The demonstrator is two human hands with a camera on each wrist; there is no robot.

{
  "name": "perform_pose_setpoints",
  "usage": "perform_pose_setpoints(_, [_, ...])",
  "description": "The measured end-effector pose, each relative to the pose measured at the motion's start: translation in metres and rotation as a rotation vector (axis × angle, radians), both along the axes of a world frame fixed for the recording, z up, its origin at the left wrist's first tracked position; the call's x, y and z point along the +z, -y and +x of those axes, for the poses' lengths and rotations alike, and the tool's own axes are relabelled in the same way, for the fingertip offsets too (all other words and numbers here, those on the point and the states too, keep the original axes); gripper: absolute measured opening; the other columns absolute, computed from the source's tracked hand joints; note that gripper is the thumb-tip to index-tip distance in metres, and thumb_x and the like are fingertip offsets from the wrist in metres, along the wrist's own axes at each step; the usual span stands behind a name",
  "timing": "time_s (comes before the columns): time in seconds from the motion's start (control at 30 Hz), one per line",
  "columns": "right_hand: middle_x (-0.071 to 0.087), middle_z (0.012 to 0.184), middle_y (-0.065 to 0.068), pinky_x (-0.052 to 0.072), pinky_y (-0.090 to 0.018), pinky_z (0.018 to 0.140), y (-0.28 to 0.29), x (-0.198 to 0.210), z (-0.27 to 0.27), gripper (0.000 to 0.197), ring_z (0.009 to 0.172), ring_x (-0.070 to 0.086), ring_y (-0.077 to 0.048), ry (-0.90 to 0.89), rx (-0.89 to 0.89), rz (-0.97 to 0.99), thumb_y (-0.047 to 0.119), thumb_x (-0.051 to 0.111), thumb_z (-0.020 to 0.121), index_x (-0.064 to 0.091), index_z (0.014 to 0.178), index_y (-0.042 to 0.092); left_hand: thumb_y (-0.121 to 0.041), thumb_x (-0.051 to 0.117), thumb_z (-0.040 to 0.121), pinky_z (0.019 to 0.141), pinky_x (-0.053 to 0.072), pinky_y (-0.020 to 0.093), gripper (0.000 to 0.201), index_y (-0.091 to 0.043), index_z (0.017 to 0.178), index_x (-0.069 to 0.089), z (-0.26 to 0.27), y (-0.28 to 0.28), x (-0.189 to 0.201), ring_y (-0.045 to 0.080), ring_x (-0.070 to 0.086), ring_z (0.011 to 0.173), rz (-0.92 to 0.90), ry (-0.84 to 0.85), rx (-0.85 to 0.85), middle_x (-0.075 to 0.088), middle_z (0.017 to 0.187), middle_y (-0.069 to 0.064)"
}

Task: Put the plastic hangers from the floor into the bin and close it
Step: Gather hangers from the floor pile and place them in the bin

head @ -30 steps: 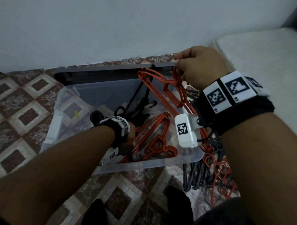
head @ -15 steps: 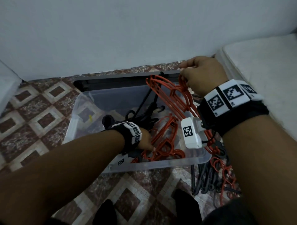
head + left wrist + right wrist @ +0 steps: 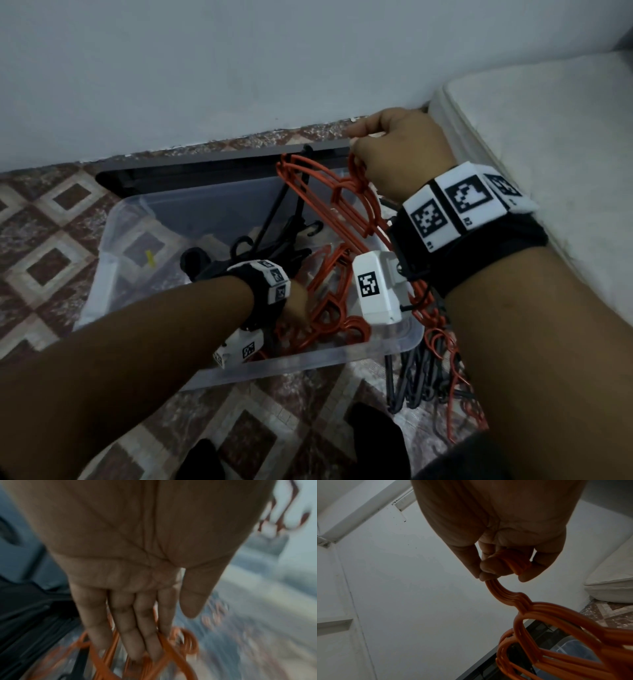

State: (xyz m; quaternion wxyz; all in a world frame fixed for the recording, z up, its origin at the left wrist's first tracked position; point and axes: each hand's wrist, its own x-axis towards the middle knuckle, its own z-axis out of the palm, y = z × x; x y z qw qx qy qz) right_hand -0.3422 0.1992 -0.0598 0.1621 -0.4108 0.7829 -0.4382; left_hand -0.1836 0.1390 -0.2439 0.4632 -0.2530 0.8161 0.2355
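1. Right now the right hand (image 3: 394, 150) is hanging above the far right corner of the clear plastic storage bin (image 3: 113, 274), its grip curling round and pinching the hooks of a bunch of orange plastic hangers (image 3: 329, 198); the right wrist view is showing thumb and fingers (image 3: 489, 566) wrapping those stacked hooks.
2. From that grip the bunch's long axis is slanting down and toward the person, over the bin's right side, so the hanger bodies are lying below and nearer than the hand.
3. The left hand (image 3: 298, 305) is reaching down inside the bin near its front wall, its grip spread, with straight fingers (image 3: 135, 635) pressing flat on the orange plastic hangers already in the bin (image 3: 325, 308).
4. More black plastic hangers (image 3: 274, 240) are leaning in the bin's middle, and a mixed pile of grey and orange hangers on the floor (image 3: 428, 370) is lying just outside the bin's front right corner, under the right forearm.
5. The dark grey bin lid (image 3: 219, 168) is lying on the patterned tile floor (image 3: 51, 222) behind the bin, against the wall.
6. Judging from this, the right hand is the nearer one for lowering the bunch, which probably needs tipping flat onto the pile the left hand is pressing; the floor pile and the lid are not yet dealt with.
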Motion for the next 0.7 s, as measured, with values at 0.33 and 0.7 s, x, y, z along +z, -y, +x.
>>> perform_pose_setpoints(0.33, [0.07,0.077,0.002,0.055,-0.03,0.063,-0.01,0.01,0.006,0.012,0.062,0.062,-0.014,0.005,0.004,-0.065,0.021,0.06,0.085,0.071,0.084,0.026,-0.008,0.05,0.094,0.065,0.058,0.03,0.026,-0.02,0.088,0.072,0.098,0.045,0.144,0.018,0.069,0.063,-0.345,-0.907,0.785,0.069,0.071,-0.001])
perform_pose_setpoints(0.7, [0.063,0.055,0.009,0.036,-0.016,0.037,-0.02,0.011,-0.009,0.02,0.037,0.047,-0.003,0.199,-0.041,-0.114,0.028,0.058,0.091,0.075,0.081,0.024,-0.001,0.049,0.088,0.043,0.046,0.021,0.022,-0.004,0.084,0.07,0.183,0.066,0.222,0.013,0.052,0.041,-0.147,-1.5,1.35,0.062,0.056,0.007])
